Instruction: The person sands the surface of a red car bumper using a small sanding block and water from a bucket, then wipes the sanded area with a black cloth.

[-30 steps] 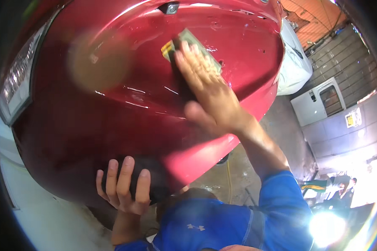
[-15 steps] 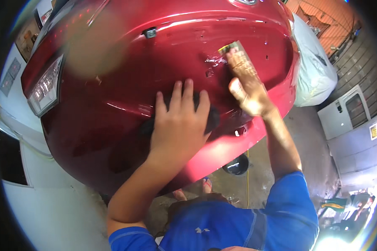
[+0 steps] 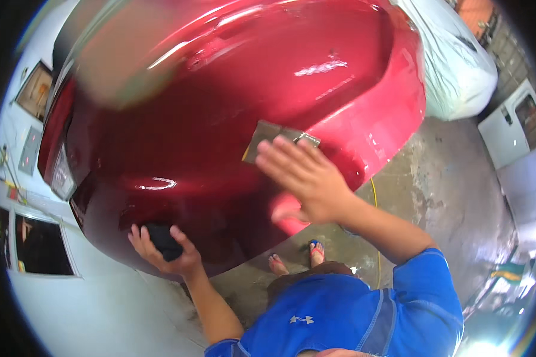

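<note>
A smooth, glossy painted finish is displayed by the red curved car body panel, whereas duller surfaces are presented by the thin grey rectangular sheet and the matt black rounded pad.

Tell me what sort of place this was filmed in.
Probably a vehicle body workshop: a glossy red car body fills the view, a bulky shape under a pale cover stands beyond it, and what looks like a detached white door stands at right.
</note>
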Demonstrator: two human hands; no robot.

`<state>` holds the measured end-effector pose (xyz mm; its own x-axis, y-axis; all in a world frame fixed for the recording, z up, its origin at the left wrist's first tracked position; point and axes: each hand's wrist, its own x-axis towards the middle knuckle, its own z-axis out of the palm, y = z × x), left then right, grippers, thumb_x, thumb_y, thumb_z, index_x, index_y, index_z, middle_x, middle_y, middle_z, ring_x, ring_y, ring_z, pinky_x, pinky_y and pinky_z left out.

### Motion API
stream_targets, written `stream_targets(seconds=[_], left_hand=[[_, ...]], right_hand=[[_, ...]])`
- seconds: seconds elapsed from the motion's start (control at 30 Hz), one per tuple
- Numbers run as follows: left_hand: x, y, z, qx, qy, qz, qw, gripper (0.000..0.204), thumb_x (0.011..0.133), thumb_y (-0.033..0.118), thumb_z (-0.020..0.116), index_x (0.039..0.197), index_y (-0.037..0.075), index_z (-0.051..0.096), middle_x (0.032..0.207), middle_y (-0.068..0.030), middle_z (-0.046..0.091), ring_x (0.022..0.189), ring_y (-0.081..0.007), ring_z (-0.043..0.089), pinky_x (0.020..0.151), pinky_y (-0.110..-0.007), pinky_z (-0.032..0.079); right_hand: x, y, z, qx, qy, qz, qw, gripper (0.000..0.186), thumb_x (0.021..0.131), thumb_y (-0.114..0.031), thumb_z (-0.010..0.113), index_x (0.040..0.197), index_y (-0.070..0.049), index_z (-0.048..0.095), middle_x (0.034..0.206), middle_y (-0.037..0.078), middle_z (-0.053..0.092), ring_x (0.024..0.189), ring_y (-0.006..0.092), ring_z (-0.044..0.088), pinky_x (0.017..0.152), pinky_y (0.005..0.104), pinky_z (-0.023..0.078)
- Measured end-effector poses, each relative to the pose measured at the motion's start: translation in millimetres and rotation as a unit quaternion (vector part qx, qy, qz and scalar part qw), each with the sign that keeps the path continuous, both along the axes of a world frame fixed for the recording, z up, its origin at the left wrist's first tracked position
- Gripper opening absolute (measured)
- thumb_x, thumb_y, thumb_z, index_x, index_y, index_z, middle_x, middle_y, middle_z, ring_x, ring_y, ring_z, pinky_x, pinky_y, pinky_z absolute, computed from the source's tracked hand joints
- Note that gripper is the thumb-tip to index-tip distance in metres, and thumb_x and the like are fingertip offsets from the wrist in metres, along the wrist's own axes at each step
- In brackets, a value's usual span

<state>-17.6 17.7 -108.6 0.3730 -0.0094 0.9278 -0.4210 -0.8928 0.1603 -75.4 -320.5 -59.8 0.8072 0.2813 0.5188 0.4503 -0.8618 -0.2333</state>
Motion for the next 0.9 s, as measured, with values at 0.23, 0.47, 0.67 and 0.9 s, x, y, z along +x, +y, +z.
stream_targets(seconds=[0.23, 0.47, 0.67, 0.9], left_hand=[[-30.6, -49.8, 1.7, 0.211, 0.043, -0.026, 0.976, 0.060, 0.096, 0.042, 0.074, 0.141, 0.008, 0.055, 0.150, -0.0223, 0.053, 0.140, -0.0462, 0.048, 0.111, -0.061, 0.042], [28.8, -115.6, 54.0, 0.380, -0.088, -0.279, 0.877, 0.042, 0.090, 0.023, 0.077, 0.131, 0.027, 0.066, 0.136, -0.0146, 0.062, 0.118, -0.0368, 0.063, 0.098, -0.053, 0.052], [67.5, -226.7, 121.9, 0.440, 0.043, -0.419, 0.793, 0.030, 0.089, 0.025, 0.075, 0.119, 0.023, 0.069, 0.110, -0.0096, 0.068, 0.093, -0.0359, 0.070, 0.076, -0.048, 0.058], [117.0, -76.4, 156.1, 0.403, 0.031, -0.363, 0.840, 0.034, 0.086, 0.017, 0.083, 0.117, 0.015, 0.072, 0.109, -0.0085, 0.073, 0.094, -0.0329, 0.073, 0.080, -0.041, 0.061]], right_hand=[[-2.8, -104.8, -84.4, 0.172, -0.181, -0.219, 0.943, 0.083, 0.102, -0.051, 0.054, 0.161, 0.004, 0.033, 0.167, 0.033, 0.025, 0.157, 0.0471, 0.024, 0.127, 0.0556, 0.019], [11.7, -147.7, -86.0, 0.121, -0.227, -0.340, 0.904, 0.075, 0.104, -0.043, 0.057, 0.162, -0.003, 0.031, 0.163, 0.031, 0.031, 0.151, 0.0450, 0.034, 0.123, 0.0523, 0.030], [14.9, -62.7, -54.9, 0.240, -0.181, -0.337, 0.893, 0.086, 0.099, -0.045, 0.058, 0.164, 0.000, 0.023, 0.168, 0.031, 0.022, 0.156, 0.0472, 0.023, 0.128, 0.0510, 0.019], [7.8, 96.4, -74.3, 0.138, -0.263, -0.258, 0.920, 0.081, 0.099, -0.053, 0.057, 0.154, 0.005, 0.042, 0.159, 0.032, 0.039, 0.151, 0.0492, 0.033, 0.127, 0.0591, 0.019]])
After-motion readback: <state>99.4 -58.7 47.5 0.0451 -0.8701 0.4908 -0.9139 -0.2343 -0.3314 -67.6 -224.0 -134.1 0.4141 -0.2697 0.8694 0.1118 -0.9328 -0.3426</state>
